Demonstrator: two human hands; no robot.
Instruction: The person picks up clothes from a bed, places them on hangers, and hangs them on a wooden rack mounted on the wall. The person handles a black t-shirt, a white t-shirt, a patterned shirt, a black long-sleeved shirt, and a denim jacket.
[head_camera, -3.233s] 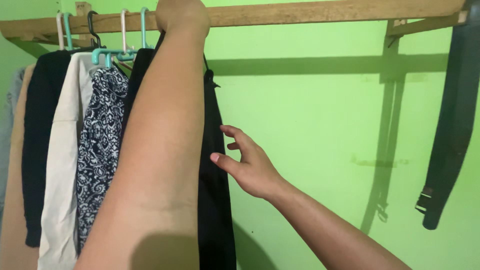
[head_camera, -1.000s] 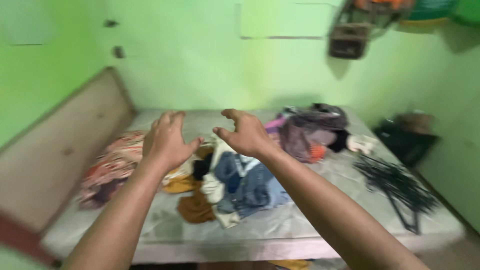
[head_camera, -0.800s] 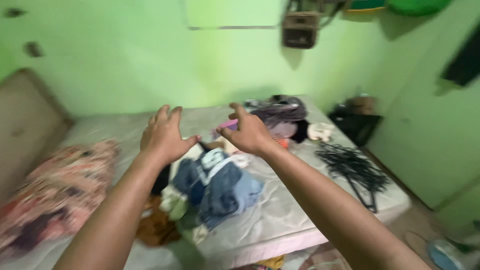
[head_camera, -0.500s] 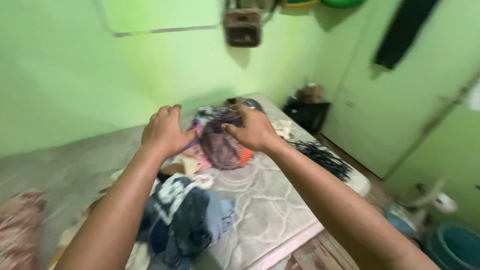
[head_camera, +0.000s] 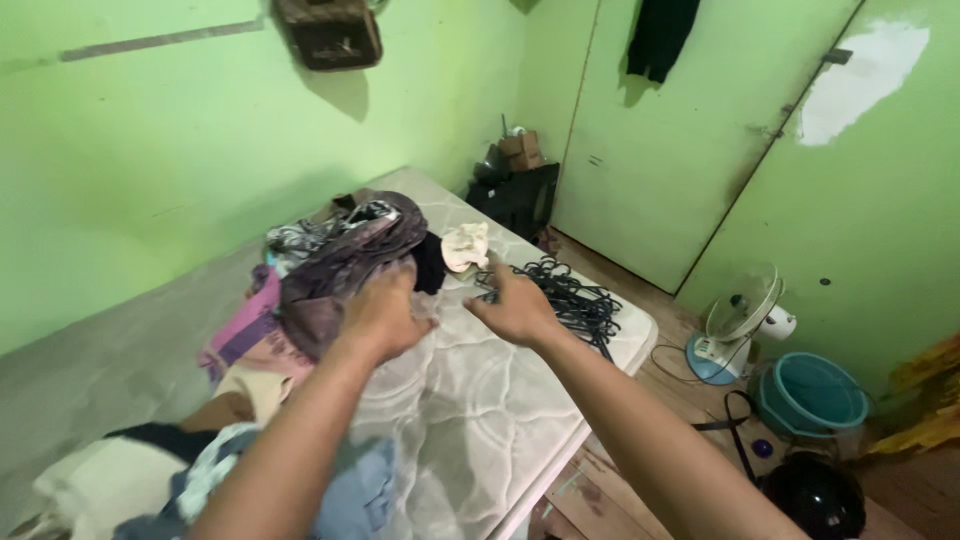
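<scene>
Hands over mattress (head_camera: 480, 400): our left hand (head_camera: 385, 315) rests open on purple clothes pile (head_camera: 340, 260); right hand (head_camera: 515, 305), open and empty, nears black hangers (head_camera: 570, 295).

The hanging clothes were left behind and the view was swung round to the mattress (head_camera: 470, 400). Both hands were lowered: the left hand (head_camera: 385, 315) onto the clothes pile (head_camera: 330, 260), the right hand (head_camera: 515, 305) beside the black hangers (head_camera: 565, 295).
</scene>
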